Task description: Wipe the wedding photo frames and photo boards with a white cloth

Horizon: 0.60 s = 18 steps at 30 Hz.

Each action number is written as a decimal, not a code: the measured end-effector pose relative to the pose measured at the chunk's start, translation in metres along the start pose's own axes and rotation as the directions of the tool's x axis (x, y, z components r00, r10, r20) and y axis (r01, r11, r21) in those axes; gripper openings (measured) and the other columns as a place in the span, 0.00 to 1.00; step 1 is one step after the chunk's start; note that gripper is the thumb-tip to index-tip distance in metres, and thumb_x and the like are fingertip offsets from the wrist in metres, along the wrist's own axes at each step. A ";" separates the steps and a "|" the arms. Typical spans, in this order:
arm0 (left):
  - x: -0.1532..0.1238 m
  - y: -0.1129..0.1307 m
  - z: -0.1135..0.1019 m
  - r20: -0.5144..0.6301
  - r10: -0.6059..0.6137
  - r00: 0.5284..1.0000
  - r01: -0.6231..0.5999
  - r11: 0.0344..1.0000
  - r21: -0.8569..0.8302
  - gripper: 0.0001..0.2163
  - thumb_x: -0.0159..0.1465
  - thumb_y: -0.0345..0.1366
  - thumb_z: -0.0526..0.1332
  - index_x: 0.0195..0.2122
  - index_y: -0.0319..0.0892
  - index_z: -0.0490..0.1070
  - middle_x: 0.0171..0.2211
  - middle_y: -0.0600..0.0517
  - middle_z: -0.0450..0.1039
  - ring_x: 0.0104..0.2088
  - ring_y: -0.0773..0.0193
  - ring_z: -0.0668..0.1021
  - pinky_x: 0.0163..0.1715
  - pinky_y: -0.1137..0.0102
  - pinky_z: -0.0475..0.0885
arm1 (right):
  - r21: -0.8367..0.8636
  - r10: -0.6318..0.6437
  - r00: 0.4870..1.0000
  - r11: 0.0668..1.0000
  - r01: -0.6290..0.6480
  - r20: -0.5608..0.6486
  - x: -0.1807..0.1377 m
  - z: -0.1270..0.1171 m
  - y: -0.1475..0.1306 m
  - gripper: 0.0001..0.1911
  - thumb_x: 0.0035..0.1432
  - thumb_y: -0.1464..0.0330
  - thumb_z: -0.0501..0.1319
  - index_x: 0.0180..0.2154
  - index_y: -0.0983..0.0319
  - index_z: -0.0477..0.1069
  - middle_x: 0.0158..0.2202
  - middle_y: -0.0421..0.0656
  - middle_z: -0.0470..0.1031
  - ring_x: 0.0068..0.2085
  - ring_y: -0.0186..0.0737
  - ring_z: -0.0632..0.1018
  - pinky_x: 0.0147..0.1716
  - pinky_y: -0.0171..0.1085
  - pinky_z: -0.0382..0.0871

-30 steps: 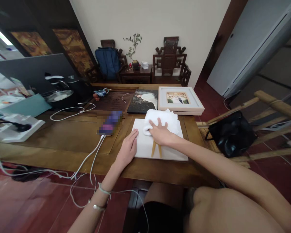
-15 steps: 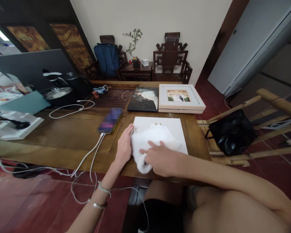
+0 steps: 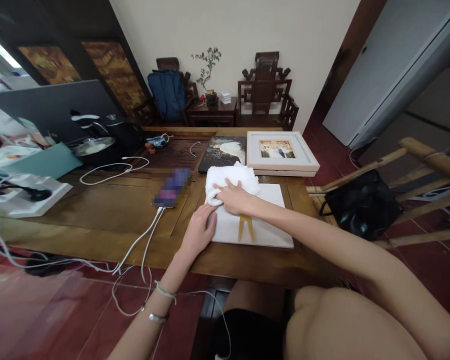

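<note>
My right hand (image 3: 235,197) presses a fluffy white cloth (image 3: 230,179) down on the far left part of a flat white board (image 3: 273,231). Its fingers are partly spread over the cloth, and some are bent into its folds. On the board's near half shows a gold, two-legged shape (image 3: 246,229), its top hidden by my right forearm. My left hand (image 3: 199,227) rests along the board's left edge, fingers stretched forward to the cloth's near corner, thumb apart. The cloth covers the board's far left corner.
Behind the board lie a dark photo panel (image 3: 223,151) and a pale framed photo (image 3: 283,150). A phone (image 3: 171,187) with white cables is left of my hands, and a power strip (image 3: 37,195) sits farther left. A bamboo chair (image 3: 382,187) holding a black bag stands at right.
My right hand has pushed the cloth away from me, from the board's near left part to its far edge. The gold shape's legs are now uncovered. My left hand has shifted slightly nearer.
</note>
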State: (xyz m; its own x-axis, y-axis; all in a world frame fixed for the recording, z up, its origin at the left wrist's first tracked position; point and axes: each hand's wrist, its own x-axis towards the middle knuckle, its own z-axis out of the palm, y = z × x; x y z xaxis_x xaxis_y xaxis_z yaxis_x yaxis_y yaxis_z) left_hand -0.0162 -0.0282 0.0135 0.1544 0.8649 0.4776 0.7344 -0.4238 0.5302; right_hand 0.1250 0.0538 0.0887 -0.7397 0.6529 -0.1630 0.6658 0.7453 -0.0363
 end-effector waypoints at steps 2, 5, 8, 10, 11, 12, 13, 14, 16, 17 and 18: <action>-0.001 -0.001 0.000 0.001 0.001 1.000 -0.001 1.000 0.009 0.13 0.66 0.33 0.52 0.47 0.38 0.71 0.47 0.43 0.75 0.52 0.54 0.73 0.54 0.56 0.67 | 0.006 -0.032 0.999 0.999 0.032 -0.005 0.005 0.001 0.002 0.28 0.55 0.80 0.50 0.55 0.59 0.67 0.67 0.43 0.51 0.63 0.66 0.52 0.49 0.71 0.56; -0.002 -0.003 0.000 0.004 -0.009 1.000 0.009 1.000 0.010 0.14 0.66 0.33 0.52 0.48 0.38 0.71 0.49 0.42 0.74 0.54 0.53 0.72 0.56 0.55 0.66 | 0.043 -0.007 0.999 0.999 0.006 0.031 0.005 -0.004 0.006 0.27 0.55 0.80 0.50 0.55 0.58 0.67 0.67 0.44 0.51 0.63 0.63 0.53 0.50 0.68 0.57; -0.003 -0.004 0.001 0.016 -0.011 1.000 0.011 1.000 -0.001 0.14 0.66 0.33 0.51 0.49 0.38 0.71 0.52 0.42 0.72 0.57 0.53 0.70 0.58 0.55 0.64 | 0.073 0.037 0.996 0.996 -0.043 0.083 -0.002 -0.011 0.016 0.24 0.54 0.81 0.50 0.51 0.60 0.69 0.60 0.52 0.64 0.59 0.58 0.62 0.47 0.56 0.64; -0.003 -0.004 0.001 0.021 -0.010 1.000 0.010 1.000 -0.008 0.14 0.66 0.33 0.51 0.50 0.38 0.70 0.54 0.41 0.71 0.58 0.54 0.69 0.58 0.54 0.64 | 0.079 0.050 0.992 0.995 -0.060 0.115 -0.011 -0.015 0.027 0.20 0.53 0.80 0.51 0.45 0.63 0.73 0.50 0.55 0.72 0.53 0.55 0.70 0.43 0.48 0.67; -0.004 -0.004 0.001 0.021 -0.010 1.000 0.010 1.000 -0.010 0.14 0.66 0.33 0.51 0.50 0.38 0.70 0.54 0.41 0.70 0.58 0.54 0.69 0.58 0.54 0.64 | 0.079 0.055 0.990 0.995 -0.065 0.128 -0.017 -0.017 0.035 0.18 0.53 0.80 0.52 0.42 0.64 0.74 0.46 0.55 0.74 0.49 0.53 0.72 0.41 0.44 0.67; -0.004 -0.003 0.001 0.020 -0.009 1.000 0.010 1.000 -0.011 0.14 0.66 0.33 0.51 0.50 0.38 0.70 0.54 0.41 0.70 0.58 0.54 0.69 0.58 0.54 0.64 | 0.080 0.061 0.989 0.994 -0.072 0.137 -0.024 -0.018 0.042 0.17 0.52 0.80 0.52 0.40 0.64 0.74 0.43 0.55 0.75 0.47 0.52 0.74 0.40 0.42 0.67; -0.004 -0.003 0.001 0.020 -0.008 1.000 0.008 1.000 -0.013 0.14 0.66 0.33 0.51 0.50 0.38 0.70 0.54 0.41 0.70 0.58 0.54 0.69 0.58 0.54 0.64 | 0.079 0.068 0.987 0.994 -0.080 0.144 -0.031 -0.019 0.051 0.17 0.52 0.80 0.52 0.39 0.65 0.75 0.42 0.54 0.76 0.45 0.50 0.75 0.40 0.40 0.66; -0.004 -0.003 0.001 0.018 -0.007 1.000 0.008 1.000 -0.015 0.14 0.66 0.33 0.51 0.50 0.39 0.70 0.54 0.42 0.70 0.58 0.54 0.69 0.58 0.53 0.64 | 0.077 0.077 0.986 0.993 -0.089 0.147 -0.040 -0.019 0.059 0.17 0.51 0.81 0.52 0.39 0.65 0.75 0.41 0.53 0.76 0.44 0.49 0.75 0.40 0.39 0.66; -0.004 -0.002 0.001 0.016 -0.006 1.000 0.006 1.000 -0.020 0.14 0.66 0.33 0.52 0.50 0.40 0.70 0.54 0.42 0.70 0.58 0.54 0.69 0.58 0.53 0.64 | 0.080 0.107 0.983 0.990 -0.120 0.150 -0.059 -0.017 0.072 0.19 0.50 0.81 0.51 0.41 0.65 0.75 0.42 0.52 0.76 0.46 0.49 0.75 0.42 0.39 0.65; -0.004 -0.002 0.001 0.015 -0.004 1.000 0.005 1.000 -0.022 0.14 0.65 0.33 0.52 0.50 0.40 0.70 0.54 0.42 0.70 0.58 0.54 0.69 0.58 0.53 0.64 | 0.087 0.130 0.980 0.986 -0.144 0.150 -0.070 -0.015 0.077 0.21 0.49 0.82 0.51 0.42 0.64 0.75 0.44 0.52 0.76 0.48 0.50 0.75 0.43 0.40 0.65; -0.004 -0.002 0.001 0.014 -0.004 1.000 0.004 1.000 -0.023 0.14 0.65 0.33 0.52 0.50 0.40 0.70 0.54 0.42 0.70 0.58 0.54 0.69 0.58 0.52 0.64 | 0.098 0.157 0.977 0.980 -0.172 0.144 -0.081 -0.012 0.079 0.23 0.48 0.82 0.51 0.43 0.64 0.75 0.46 0.51 0.76 0.50 0.51 0.73 0.45 0.41 0.65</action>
State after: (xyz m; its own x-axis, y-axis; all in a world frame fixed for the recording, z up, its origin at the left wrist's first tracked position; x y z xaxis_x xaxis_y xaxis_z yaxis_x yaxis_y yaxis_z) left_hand -0.0173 -0.0302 0.0096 0.1610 0.8702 0.4657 0.7194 -0.4265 0.5482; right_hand 0.2366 0.0612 0.1108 -0.6043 0.7351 -0.3072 0.7892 0.6052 -0.1045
